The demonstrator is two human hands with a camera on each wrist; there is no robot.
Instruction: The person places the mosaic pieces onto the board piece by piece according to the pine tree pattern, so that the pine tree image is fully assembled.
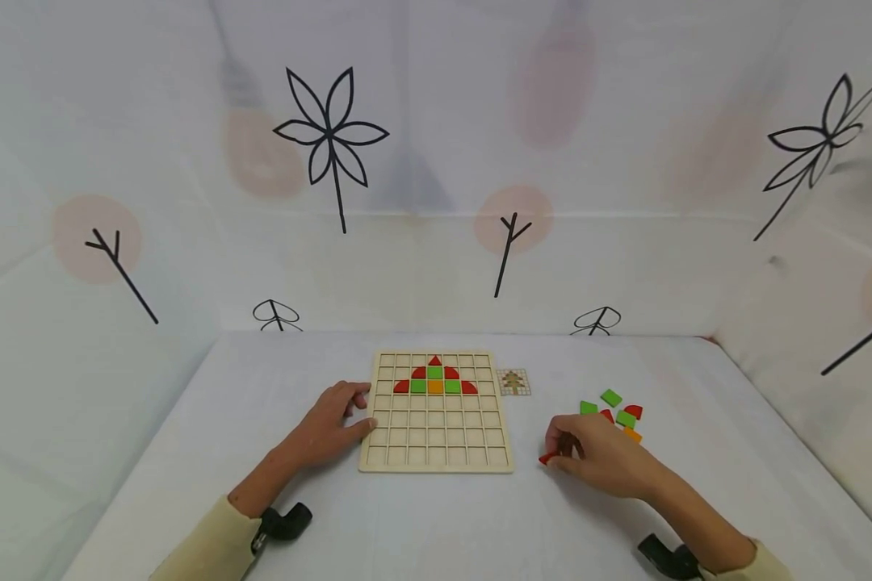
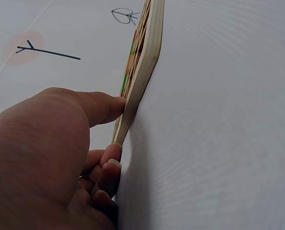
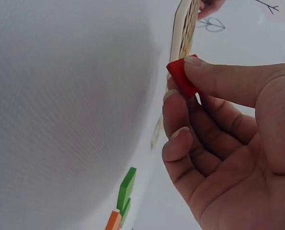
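My left hand [image 1: 336,424] rests at the left edge of a wooden grid board [image 1: 438,437], its thumb and fingertips touching the rim. Red, green and orange tiles form a stepped, tree-like shape in the board's upper rows: a red triangle [image 1: 435,361] on top, green squares [image 1: 434,372] and an orange square [image 1: 435,387] below, with red curved-edged tiles at the sides. To the right of the board, my right hand [image 1: 603,456] pinches a small red tile [image 3: 183,79] between thumb and fingers, low over the table. The tile's full outline is partly hidden by the thumb.
Several loose tiles lie beyond my right hand, among them a green one [image 1: 611,398], a red one [image 1: 633,411] and an orange one [image 1: 632,434]. A small card [image 1: 513,382] printed with a tree on a grid lies against the board's upper right side. White patterned cloth walls surround the table.
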